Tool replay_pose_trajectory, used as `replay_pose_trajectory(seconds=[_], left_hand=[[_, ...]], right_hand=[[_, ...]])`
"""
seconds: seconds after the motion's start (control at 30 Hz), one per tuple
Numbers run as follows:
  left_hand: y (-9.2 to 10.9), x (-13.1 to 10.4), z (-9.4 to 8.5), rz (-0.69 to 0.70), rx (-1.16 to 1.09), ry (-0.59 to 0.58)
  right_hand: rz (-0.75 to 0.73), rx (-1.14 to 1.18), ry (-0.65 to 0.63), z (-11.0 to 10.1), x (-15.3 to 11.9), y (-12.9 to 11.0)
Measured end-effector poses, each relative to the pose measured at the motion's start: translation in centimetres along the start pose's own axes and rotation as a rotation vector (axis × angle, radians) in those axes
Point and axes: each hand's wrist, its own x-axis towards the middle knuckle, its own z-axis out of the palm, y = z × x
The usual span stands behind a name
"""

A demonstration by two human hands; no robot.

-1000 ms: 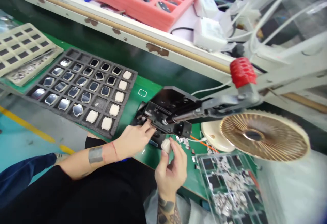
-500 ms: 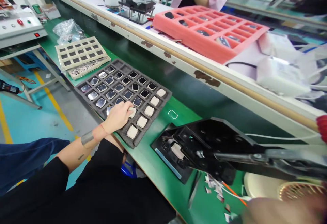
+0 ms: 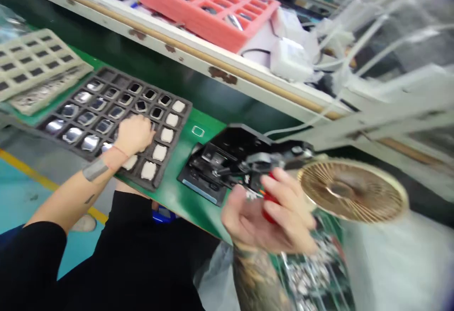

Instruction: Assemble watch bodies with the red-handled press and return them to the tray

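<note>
My left hand [image 3: 136, 135] reaches down over a dark grey foam tray [image 3: 166, 157], its fingers curled at the cells. What the fingertips hold, if anything, is hidden. Several watch-like pieces with dark glossy faces [image 3: 86, 118] lie in the cells, and pieces with pale cream faces [image 3: 160, 152] line the right side. My right hand [image 3: 271, 216], slightly blurred, has its fingers curled round a red lever handle [image 3: 270, 207] in front of the black hand press [image 3: 220, 159]. The press head is down over its base, and the spot beneath is covered.
A thin white rounded frame [image 3: 197, 131] lies between tray and press. Pale trays [image 3: 42, 60] are stacked at left. A pink foam tray [image 3: 198, 13] rests on the raised shelf. A round gold-ribbed fan-like disc [image 3: 354, 190] stands beside my right hand.
The press head has come down, and the red handle has swung toward me with my right hand on it. My left hand stays over the tray, shifted slightly among the cells. The camera has turned right.
</note>
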Motion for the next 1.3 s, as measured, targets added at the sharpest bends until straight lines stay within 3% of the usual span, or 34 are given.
replay_pose_trajectory(seconds=[0.1,0.2,0.23,0.3,0.37,0.43,0.5,0.6,0.67,0.73,0.83,0.93,1.03,1.3], left_hand=[[0.5,0.4,-0.6,-0.017,0.109,-0.087],[0.7,0.1,-0.2,-0.014,0.190,-0.076],[0.7,0.0,0.1,-0.010,0.195,-0.048],[0.7,-0.1,0.8,-0.014,0.185,0.018],[0.6,0.1,1.3,-0.034,0.160,0.077],[0.3,0.3,1.3,-0.087,0.108,0.110],[0.0,-0.3,0.7,-0.145,-0.047,0.173],[0.8,-3.6,-0.1,-0.120,-0.518,0.276],[2.9,-7.1,0.1,-0.025,-0.816,0.231],[6.0,-10.6,1.2,0.048,-1.234,0.024],[10.7,-13.7,4.0,0.092,-1.555,-0.252],[13.5,-14.0,6.7,0.055,-1.672,-0.361],[14.1,-13.4,8.2,0.045,-1.681,-0.401],[13.7,-14.1,9.4,0.109,-1.645,-0.349]], right_hand=[[-0.082,-0.077,0.068,-0.4,-2.3,0.3],[0.168,-0.195,0.158,-2.3,-5.1,1.2],[0.281,-0.233,0.092,-3.1,-6.3,1.4],[0.481,-0.316,-0.234,-4.5,-9.0,1.8],[0.584,-0.427,-0.594,-5.3,-11.8,2.2],[0.634,-0.489,-0.783,-5.6,-14.0,2.5],[0.713,-0.395,-0.720,-5.9,-15.4,2.5],[0.923,0.032,-0.369,-7.0,-16.2,2.3],[1.057,0.360,-0.131,-7.7,-16.3,1.9],[1.137,0.639,-0.004,-7.8,-16.1,1.3],[1.152,0.873,0.009,-6.7,-15.4,0.0],[1.040,0.730,0.034,-4.8,-14.7,-1.8],[0.897,0.492,0.015,-3.3,-14.6,-3.3],[0.812,0.387,-0.096,-1.6,-14.9,-3.2]])
